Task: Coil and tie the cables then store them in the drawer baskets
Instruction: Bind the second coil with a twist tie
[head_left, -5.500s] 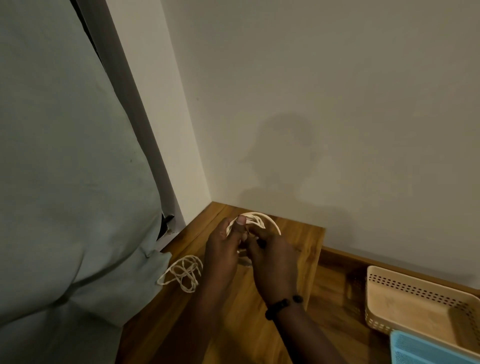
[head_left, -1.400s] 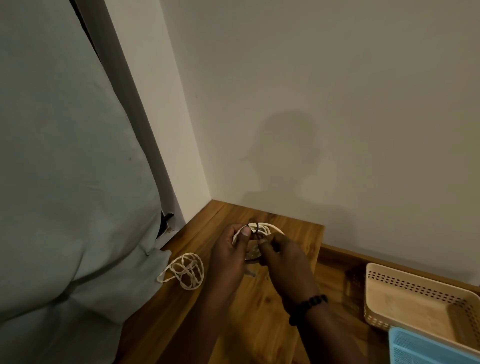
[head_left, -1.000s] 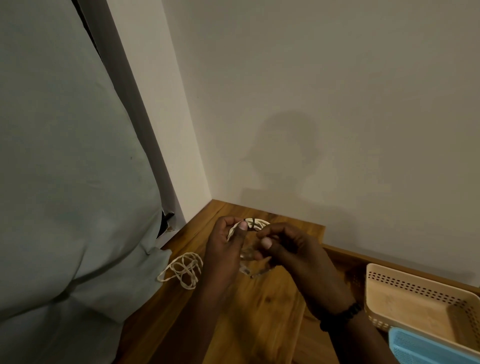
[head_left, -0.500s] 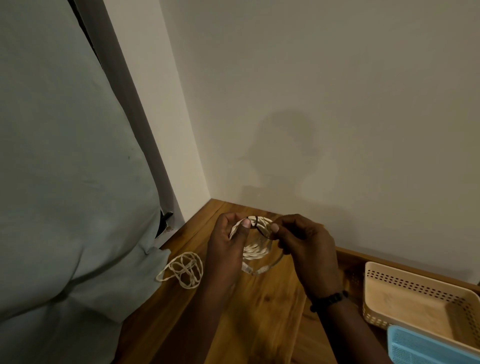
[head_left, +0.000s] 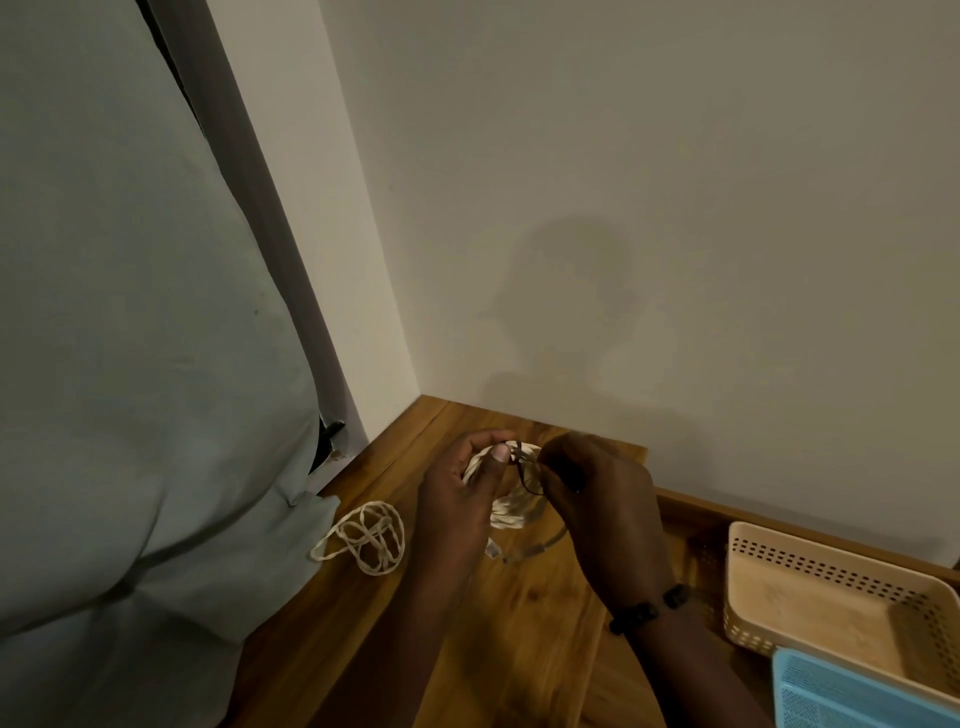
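A coiled white cable (head_left: 511, 506) hangs between both hands above the wooden top (head_left: 524, 613). My left hand (head_left: 457, 499) pinches the coil at its upper left, thumb on top. My right hand (head_left: 597, 499) grips a thin dark tie (head_left: 524, 475) that wraps around the coil's top. A loose end of the cable with its plug (head_left: 530, 551) dangles below the coil. A second white cable (head_left: 366, 535) lies loosely looped on the wood to the left, untouched.
A beige perforated basket (head_left: 810, 582) sits in the open drawer at the right, with a blue basket (head_left: 852, 696) in front of it. Pale fabric (head_left: 130, 364) fills the left side. Walls close off the corner behind the wood.
My right hand has swung back in over the coil and now pulls the dark tie across its top. The coil has turned a little. The other cable has not moved.
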